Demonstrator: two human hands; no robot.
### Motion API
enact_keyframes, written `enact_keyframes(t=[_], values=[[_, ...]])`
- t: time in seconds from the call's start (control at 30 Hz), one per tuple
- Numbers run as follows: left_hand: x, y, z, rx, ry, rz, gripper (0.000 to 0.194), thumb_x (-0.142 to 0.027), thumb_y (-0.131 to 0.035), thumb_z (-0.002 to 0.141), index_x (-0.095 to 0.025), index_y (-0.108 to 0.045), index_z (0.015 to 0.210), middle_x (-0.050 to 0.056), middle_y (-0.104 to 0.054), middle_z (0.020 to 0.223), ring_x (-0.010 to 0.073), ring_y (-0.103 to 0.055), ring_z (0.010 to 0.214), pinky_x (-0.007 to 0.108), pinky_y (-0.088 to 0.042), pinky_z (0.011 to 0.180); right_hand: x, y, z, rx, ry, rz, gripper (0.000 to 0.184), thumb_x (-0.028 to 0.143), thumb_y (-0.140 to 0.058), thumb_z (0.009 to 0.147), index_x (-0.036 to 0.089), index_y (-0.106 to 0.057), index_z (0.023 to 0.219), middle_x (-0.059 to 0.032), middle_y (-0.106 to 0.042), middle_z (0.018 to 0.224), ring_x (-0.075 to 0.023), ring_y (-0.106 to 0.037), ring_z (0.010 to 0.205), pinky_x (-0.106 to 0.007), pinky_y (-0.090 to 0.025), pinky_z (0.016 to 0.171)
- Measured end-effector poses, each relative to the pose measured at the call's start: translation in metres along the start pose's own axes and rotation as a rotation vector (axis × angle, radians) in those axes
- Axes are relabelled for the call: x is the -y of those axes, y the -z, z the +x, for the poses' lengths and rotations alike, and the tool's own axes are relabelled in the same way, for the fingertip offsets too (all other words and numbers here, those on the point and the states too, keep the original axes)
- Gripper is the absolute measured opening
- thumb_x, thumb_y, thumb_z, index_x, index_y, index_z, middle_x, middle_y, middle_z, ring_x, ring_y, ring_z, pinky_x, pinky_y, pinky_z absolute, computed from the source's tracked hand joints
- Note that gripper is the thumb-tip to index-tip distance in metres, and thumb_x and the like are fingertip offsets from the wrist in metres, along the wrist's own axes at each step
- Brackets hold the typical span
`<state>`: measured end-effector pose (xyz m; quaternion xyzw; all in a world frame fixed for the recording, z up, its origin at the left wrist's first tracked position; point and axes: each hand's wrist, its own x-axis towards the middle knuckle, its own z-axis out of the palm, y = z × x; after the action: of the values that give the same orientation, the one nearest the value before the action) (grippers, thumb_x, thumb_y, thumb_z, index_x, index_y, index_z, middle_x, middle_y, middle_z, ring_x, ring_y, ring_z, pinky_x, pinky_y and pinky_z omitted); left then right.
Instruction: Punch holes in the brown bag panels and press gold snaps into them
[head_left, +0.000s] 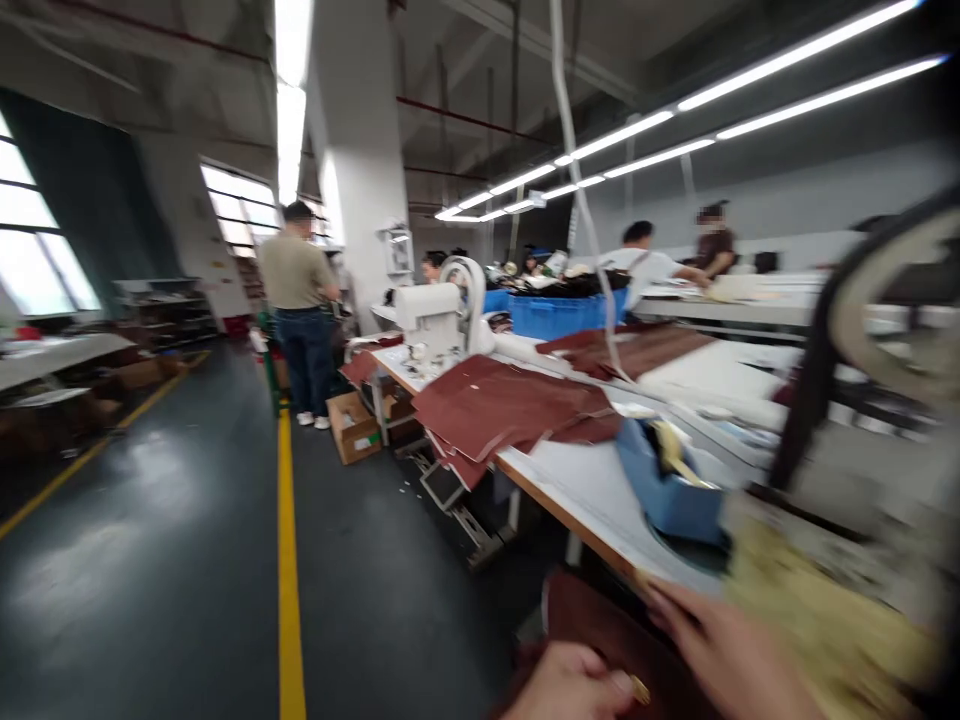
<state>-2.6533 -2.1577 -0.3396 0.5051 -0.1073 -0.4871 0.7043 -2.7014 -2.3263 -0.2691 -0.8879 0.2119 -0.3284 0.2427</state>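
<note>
At the bottom of the view, my left hand [574, 685] is closed on a dark brown leather piece [592, 622], the thumb pressed on top. A small gold-coloured metal bit [639, 690] shows at the thumb's tip; its kind is too small to tell. My right hand [739, 640], blurred, reaches over the same leather with fingers stretched out, close to the wooden table edge [555, 500]. Beyond the hands, a stack of reddish-brown leather sheets [517, 400] overhangs that edge.
A blue bin [664, 490] holding a tape-like roll stands on the table, beside a blurred machine [817, 370] at right. Farther off are a white sewing machine [431, 310], a blue crate [559, 315] and a cardboard box [352, 428]. A person [296, 300] stands in the aisle; others work behind.
</note>
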Motion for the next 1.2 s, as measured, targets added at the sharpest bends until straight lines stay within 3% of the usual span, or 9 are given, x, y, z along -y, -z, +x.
enact_keyframes(t=[0.07, 0.17, 0.27, 0.4, 0.5, 0.6, 0.77, 1.0, 1.2], values=[[0.004, -0.008, -0.011, -0.016, 0.055, -0.116, 0.03, -0.033, -0.082, 0.072, -0.015, -0.059, 0.079, 0.002, -0.058, 0.078, 0.0109, -0.051, 0.063, 0.042, -0.061, 0.076, 0.011, 0.003, -0.013, 0.182, 0.025, -0.149, 0.03, 0.038, -0.051, 0.095, 0.027, -0.077, 0.084, -0.0067, -0.077, 0.084, -0.0263, -0.071, 0.077, -0.035, -0.051, 0.068], [0.001, -0.01, -0.022, 0.003, 0.093, -0.173, 0.02, -0.023, -0.076, 0.081, -0.013, -0.06, 0.087, 0.004, -0.06, 0.09, 0.0093, -0.052, 0.068, 0.041, -0.061, 0.082, 0.035, -0.012, -0.009, 0.261, -0.007, -0.367, 0.038, 0.049, -0.052, 0.096, 0.023, -0.076, 0.081, -0.008, -0.076, 0.081, -0.0267, -0.071, 0.081, -0.033, -0.048, 0.072], [-0.002, -0.003, -0.024, 0.029, 0.136, -0.16, 0.016, -0.022, -0.074, 0.085, -0.013, -0.061, 0.09, 0.004, -0.06, 0.092, 0.0094, -0.054, 0.071, 0.043, -0.061, 0.088, 0.043, -0.02, 0.008, 0.278, 0.011, -0.408, 0.027, 0.033, -0.051, 0.097, 0.027, -0.072, 0.113, -0.0058, -0.076, 0.1, -0.0246, -0.071, 0.09, -0.031, -0.047, 0.076], [0.002, 0.005, -0.022, 0.012, 0.154, -0.2, 0.021, -0.022, -0.078, 0.082, -0.014, -0.06, 0.089, 0.002, -0.062, 0.093, 0.0085, -0.055, 0.073, 0.047, -0.06, 0.094, 0.026, 0.014, 0.033, 0.048, -0.187, -0.311, 0.035, 0.036, -0.043, 0.101, 0.028, -0.069, 0.122, -0.0066, -0.074, 0.11, -0.0242, -0.068, 0.097, -0.033, -0.048, 0.085], [0.005, 0.008, -0.018, 0.026, 0.176, -0.203, 0.022, -0.024, -0.079, 0.082, -0.014, -0.061, 0.09, 0.004, -0.064, 0.098, 0.0103, -0.059, 0.078, 0.048, -0.059, 0.096, 0.0, 0.05, 0.065, -0.147, -0.419, -0.145, 0.036, 0.043, -0.056, 0.094, 0.023, -0.07, 0.121, -0.0106, -0.068, 0.122, -0.0286, -0.062, 0.109, -0.036, -0.048, 0.088], [0.005, 0.007, -0.014, 0.027, 0.194, -0.194, 0.022, -0.025, -0.078, 0.083, -0.014, -0.062, 0.093, 0.005, -0.066, 0.1, 0.0113, -0.06, 0.08, 0.047, -0.059, 0.096, -0.022, 0.068, 0.094, -0.098, -0.56, 0.067, 0.025, 0.038, -0.068, 0.085, 0.02, -0.076, 0.099, -0.0099, -0.071, 0.105, -0.0269, -0.065, 0.097, -0.03, -0.051, 0.071], [0.005, 0.008, -0.011, 0.032, 0.218, -0.172, 0.023, -0.027, -0.076, 0.085, -0.014, -0.064, 0.099, 0.009, -0.067, 0.113, 0.0164, -0.064, 0.093, 0.045, -0.06, 0.096, -0.036, 0.061, 0.111, -0.036, -0.659, 0.381, 0.008, 0.024, -0.071, 0.079, 0.017, -0.072, 0.082, -0.0017, -0.065, 0.071, -0.0112, -0.057, 0.055, -0.021, -0.049, 0.047], [0.002, 0.011, -0.009, 0.038, 0.231, -0.147, 0.023, -0.029, -0.076, 0.085, -0.014, -0.064, 0.098, 0.01, -0.068, 0.115, 0.018, -0.065, 0.097, 0.044, -0.059, 0.097, -0.033, 0.041, 0.1, -0.283, -0.653, 0.64, 0.009, 0.024, -0.069, 0.08, 0.017, -0.068, 0.086, -0.0009, -0.064, 0.077, -0.0105, -0.059, 0.065, -0.024, -0.062, 0.061], [0.0, 0.006, -0.009, 0.002, 0.259, -0.158, 0.021, -0.023, -0.075, 0.085, -0.013, -0.063, 0.1, 0.011, -0.068, 0.116, 0.0214, -0.066, 0.102, 0.045, -0.059, 0.096, -0.037, 0.034, 0.086, -0.347, -0.63, 0.563, 0.017, 0.033, -0.073, 0.076, 0.016, -0.07, 0.075, -0.0063, -0.071, 0.098, -0.0163, -0.067, 0.079, -0.026, -0.061, 0.065]])
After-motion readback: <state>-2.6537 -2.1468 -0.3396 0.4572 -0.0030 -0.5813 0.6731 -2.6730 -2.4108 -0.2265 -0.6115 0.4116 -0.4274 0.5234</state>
